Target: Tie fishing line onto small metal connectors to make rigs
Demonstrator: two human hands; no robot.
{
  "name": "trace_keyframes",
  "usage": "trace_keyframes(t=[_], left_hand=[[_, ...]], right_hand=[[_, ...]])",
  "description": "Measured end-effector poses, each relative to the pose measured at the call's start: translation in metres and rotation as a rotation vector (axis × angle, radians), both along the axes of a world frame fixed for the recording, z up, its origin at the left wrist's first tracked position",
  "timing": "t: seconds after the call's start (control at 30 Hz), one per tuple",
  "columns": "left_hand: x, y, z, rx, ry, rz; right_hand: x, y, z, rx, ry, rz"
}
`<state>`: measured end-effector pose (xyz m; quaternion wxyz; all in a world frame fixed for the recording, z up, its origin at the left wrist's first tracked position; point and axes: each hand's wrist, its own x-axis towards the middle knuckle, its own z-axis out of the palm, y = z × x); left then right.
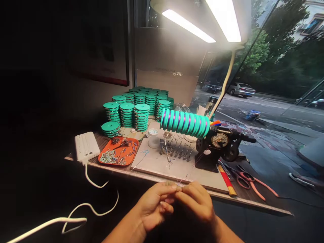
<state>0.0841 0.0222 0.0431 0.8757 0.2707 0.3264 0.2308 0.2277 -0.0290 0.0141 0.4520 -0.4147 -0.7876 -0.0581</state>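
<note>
My left hand (157, 204) and my right hand (197, 202) meet at the near edge of the table, fingertips pinched together on a thin fishing line (182, 179) with a tiny metal piece at the pinch. The line runs up towards the white work mat (162, 165). On the mat lies a row of small metal hooks and swivels (177, 150). Beyond it a row of green spools (186, 123) sits on the shaft of a black hand-crank winder (220, 145).
Stacks of green spools (138, 108) fill the back left. An orange tray (118, 153) holds small parts, next to a white power bank (86, 145) with a white cable. Pink-handled scissors (249, 182) and a red-yellow pencil lie right. A desk lamp shines overhead.
</note>
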Motion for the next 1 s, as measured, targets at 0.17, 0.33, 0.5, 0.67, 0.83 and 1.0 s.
trace_keyframes(t=[0.17, 0.33, 0.5, 0.67, 0.83, 1.0], left_hand=[[0.004, -0.006, -0.001, 0.237, 0.056, 0.067], [-0.001, -0.011, -0.021, 1.419, 0.555, 0.297], [-0.007, -0.012, -0.038, 1.977, 0.759, 0.419], [-0.007, -0.009, -0.028, 1.741, 0.637, 0.364], [-0.003, -0.001, -0.008, 0.342, 0.128, 0.148], [-0.002, 0.001, -0.006, -0.030, 0.011, 0.025]], right_hand=[[-0.019, -0.014, -0.017, -0.810, 0.785, 0.079], [-0.023, -0.022, 0.023, -0.720, 0.476, 0.134], [-0.021, 0.035, 0.078, -0.916, 0.398, 0.083], [-0.032, 0.078, 0.079, -0.985, 0.311, 0.151], [-0.008, 0.032, 0.055, -0.501, 0.161, 0.055], [0.007, -0.003, 0.016, 0.166, -0.300, 0.028]])
